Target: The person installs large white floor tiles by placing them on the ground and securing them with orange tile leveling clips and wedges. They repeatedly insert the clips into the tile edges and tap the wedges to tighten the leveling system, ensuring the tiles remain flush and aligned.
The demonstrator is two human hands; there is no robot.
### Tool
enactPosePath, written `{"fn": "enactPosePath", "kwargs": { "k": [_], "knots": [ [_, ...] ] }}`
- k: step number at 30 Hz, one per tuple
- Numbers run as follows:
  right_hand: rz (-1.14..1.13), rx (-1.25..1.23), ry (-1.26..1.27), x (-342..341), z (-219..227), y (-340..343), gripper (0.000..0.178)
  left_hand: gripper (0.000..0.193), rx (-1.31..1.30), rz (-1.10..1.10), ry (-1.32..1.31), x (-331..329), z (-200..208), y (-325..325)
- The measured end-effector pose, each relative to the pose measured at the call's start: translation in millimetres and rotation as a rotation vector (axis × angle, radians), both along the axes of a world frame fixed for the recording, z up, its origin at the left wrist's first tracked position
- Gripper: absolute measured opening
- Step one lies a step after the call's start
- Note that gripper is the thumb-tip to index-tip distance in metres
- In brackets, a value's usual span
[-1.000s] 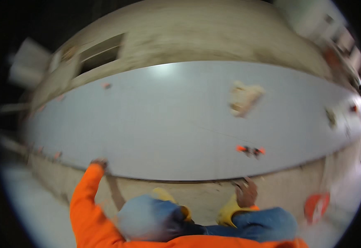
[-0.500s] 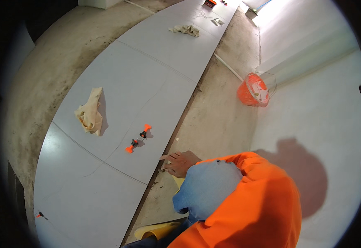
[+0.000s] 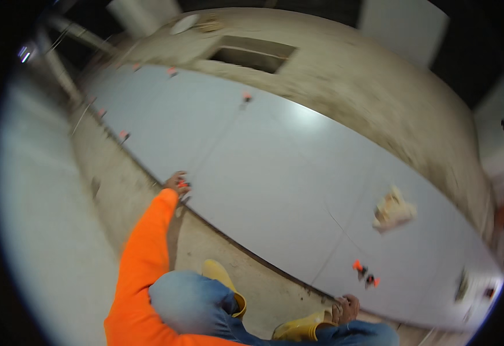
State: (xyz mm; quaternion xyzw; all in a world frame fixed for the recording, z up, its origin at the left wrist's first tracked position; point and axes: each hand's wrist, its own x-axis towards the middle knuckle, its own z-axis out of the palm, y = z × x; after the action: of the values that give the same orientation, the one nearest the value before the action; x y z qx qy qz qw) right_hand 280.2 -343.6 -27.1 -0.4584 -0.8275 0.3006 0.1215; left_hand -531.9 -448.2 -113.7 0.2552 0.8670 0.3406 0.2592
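Note:
Large grey tile panels (image 3: 263,173) lie in a row on the floor, with a thin joint between neighbours. At the left, my left hand (image 3: 175,180) reaches to the near edge, its fingers closed around an orange-and-black tile leveler (image 3: 183,185) at a joint. My right hand (image 3: 346,309) is by the near edge at the lower right, beside my knee, fingers curled; what they hold, if anything, is hidden. Two loose orange-and-black tile levelers (image 3: 366,273) lie on the panel just beyond it. Another leveler (image 3: 246,97) stands at the far end of the left joint.
A crumpled cream cloth (image 3: 393,210) lies on the panels at the right. More levelers (image 3: 125,135) line the left panel's edges. Beyond the panels is a rectangular pit (image 3: 252,55) in the rough floor. A pale wall (image 3: 50,202) rises at the left. My yellow boots (image 3: 223,275) are near the edge.
The view has swung left along the panels, blurring the picture. My left arm is now in sight, stretched to a leveler. The wall at the right and the orange bucket are out of view.

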Motion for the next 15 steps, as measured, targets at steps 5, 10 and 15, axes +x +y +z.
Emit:
{"fn": "enactPosePath", "kwargs": {
  "k": [5, 10, 15],
  "knots": [
    [0.542, 0.149, 0.056, -109, 43, 151, 0.035, 0.051, 0.248, 0.144, -0.028, 33, 1, 12],
    [0.853, 0.345, 0.11, -279, 57, 217, 0.025, 0.025, 0.188, 0.225, 0.052, 41, 10, 15],
    [1.058, 0.289, -0.016, -419, 29, 201, 0.028, 0.017, 0.291, 0.139, 0.051, 39, 9, 10]
  ]
}}
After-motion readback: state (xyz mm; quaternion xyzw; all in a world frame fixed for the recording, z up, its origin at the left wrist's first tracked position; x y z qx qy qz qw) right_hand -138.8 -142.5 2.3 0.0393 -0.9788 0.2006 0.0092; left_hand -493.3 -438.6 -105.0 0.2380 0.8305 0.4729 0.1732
